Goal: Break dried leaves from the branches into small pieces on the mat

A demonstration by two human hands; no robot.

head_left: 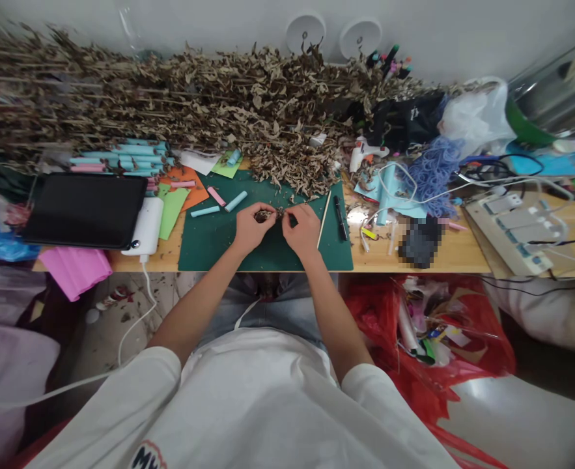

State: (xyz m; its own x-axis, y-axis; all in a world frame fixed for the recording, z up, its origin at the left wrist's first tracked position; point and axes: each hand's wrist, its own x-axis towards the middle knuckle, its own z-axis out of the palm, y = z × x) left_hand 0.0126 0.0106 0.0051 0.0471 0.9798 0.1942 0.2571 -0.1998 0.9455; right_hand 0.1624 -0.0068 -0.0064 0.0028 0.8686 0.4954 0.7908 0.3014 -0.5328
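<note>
Over the green cutting mat (209,251), my left hand (254,228) is closed on a small bunch of dried leaves (264,215). My right hand (303,228) faces it, thumb and forefinger pinched on a bit of the same dried leaf matter between the two hands. Just behind my hands lies a loose heap of dried leaves (294,169). On the mat to the left are a pink paper roll (215,196) and two blue paper rolls (236,201). A thin wooden stick (325,218) and a black pen (340,218) lie to the right of my right hand.
Dried leafy stalks (194,98) fill the back of the table. At left are a black tablet (86,210), a white power bank (145,228) and stacked blue rolls (135,156). A glue gun (365,153), blue yarn (434,176) and power strip (512,228) stand right. A red bag (379,312) hangs below.
</note>
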